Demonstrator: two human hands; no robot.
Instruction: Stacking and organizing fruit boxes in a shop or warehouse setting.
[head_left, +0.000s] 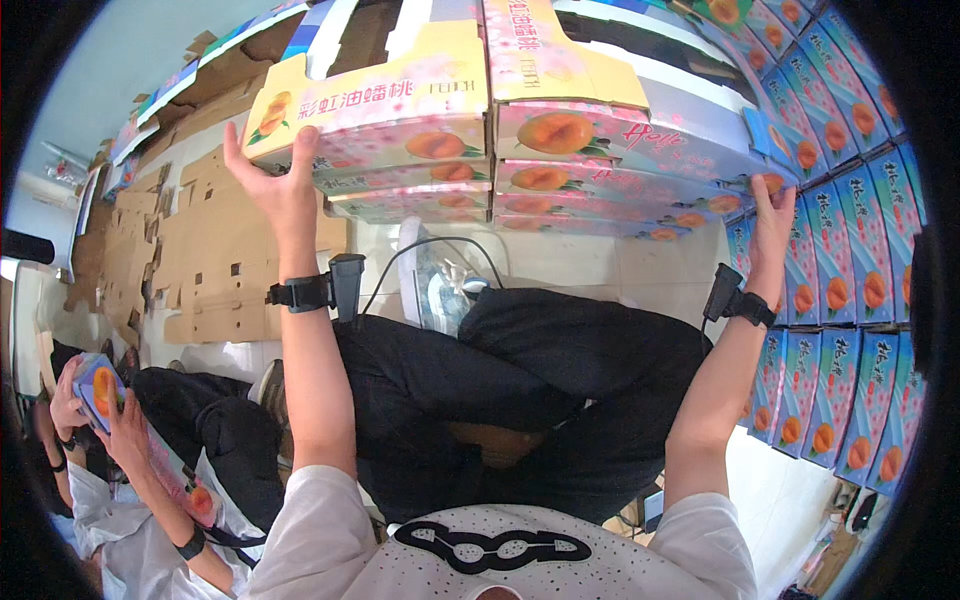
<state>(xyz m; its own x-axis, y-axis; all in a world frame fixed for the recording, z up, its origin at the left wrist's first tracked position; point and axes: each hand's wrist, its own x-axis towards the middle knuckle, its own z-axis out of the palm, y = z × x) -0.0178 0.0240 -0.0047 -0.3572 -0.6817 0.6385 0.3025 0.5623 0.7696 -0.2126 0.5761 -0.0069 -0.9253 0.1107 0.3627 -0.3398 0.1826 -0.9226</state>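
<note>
Printed cardboard fruit boxes with peach pictures lie stacked in two side-by-side piles before me. My left hand (281, 176) is at the near left corner of the top box (375, 94) of the left pile, thumb and fingers spread around that corner. My right hand (772, 217) touches the right end of the right pile, its fingertips at the corner of the upper box (630, 135). The box tops have yellow flaps and cut-out openings. Both wrists wear black straps with small devices.
Rows of blue peach boxes (840, 247) stand stacked at the right. Flattened brown cardboard (225, 247) covers floor at the left. A clear plastic bag (446, 292) and a black cable lie near my knees. At the lower left, a co-worker's hands (127, 427) hold another box (97, 390).
</note>
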